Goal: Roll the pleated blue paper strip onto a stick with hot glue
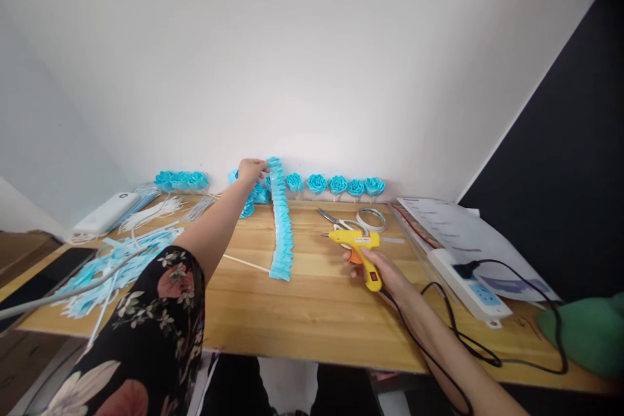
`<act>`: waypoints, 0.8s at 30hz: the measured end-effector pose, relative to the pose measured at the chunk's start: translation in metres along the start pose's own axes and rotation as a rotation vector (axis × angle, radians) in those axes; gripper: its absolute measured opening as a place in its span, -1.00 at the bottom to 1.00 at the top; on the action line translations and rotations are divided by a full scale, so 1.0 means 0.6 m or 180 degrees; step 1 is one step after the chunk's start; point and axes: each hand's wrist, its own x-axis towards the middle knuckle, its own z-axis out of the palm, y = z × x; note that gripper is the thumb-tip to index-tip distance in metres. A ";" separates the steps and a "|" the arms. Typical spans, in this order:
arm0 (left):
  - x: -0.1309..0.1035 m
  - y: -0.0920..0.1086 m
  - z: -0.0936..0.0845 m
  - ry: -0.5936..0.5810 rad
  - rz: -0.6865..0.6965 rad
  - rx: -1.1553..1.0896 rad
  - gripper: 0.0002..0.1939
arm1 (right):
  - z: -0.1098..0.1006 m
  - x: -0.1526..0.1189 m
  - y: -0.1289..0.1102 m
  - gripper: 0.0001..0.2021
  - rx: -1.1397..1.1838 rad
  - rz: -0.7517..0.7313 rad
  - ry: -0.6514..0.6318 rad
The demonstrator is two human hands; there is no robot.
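Note:
My left hand pinches the top end of a ruffled blue crepe-paper strip, which hangs or leans down toward the table. Its lower end is near a thin white stick on the wood. In my right hand is a yellow hot glue gun, its nozzle pointing left toward the strip. My fingers wrap round its handle by the orange trigger. Behind my left hand, blue paper flowers are partly hidden by the arm and strip.
Finished-looking blue paper roses line the wall. Scissors and a tape roll lie behind the glue gun. At right sit a power strip, a black cord and a printed sheet. Blue paper pieces and a phone are left.

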 end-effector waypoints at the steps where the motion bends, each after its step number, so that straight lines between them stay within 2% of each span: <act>1: 0.002 -0.001 0.001 0.0016 0.0034 0.0011 -0.92 | -0.001 0.001 0.001 -0.61 -0.0016 -0.0002 -0.0025; 8: 0.011 -0.009 0.010 0.0127 0.0058 0.0039 -0.92 | -0.003 -0.002 0.003 -0.62 0.0011 -0.0022 -0.0024; 15: 0.010 -0.008 0.015 0.0132 0.0017 0.0088 -0.83 | 0.004 -0.006 -0.003 -0.67 0.0036 0.0083 0.0069; 18: 0.011 -0.011 0.009 0.0307 0.0152 0.0246 -0.69 | 0.004 -0.007 -0.004 -0.68 0.0043 0.0079 0.0082; 22: 0.012 -0.009 -0.009 0.0645 0.0433 0.0558 -0.68 | 0.000 -0.005 -0.002 -0.69 0.0191 0.0059 0.0105; 24: 0.000 0.001 -0.017 0.0773 0.0544 0.0684 -0.67 | -0.001 -0.003 -0.003 -0.69 0.0282 0.0073 0.0171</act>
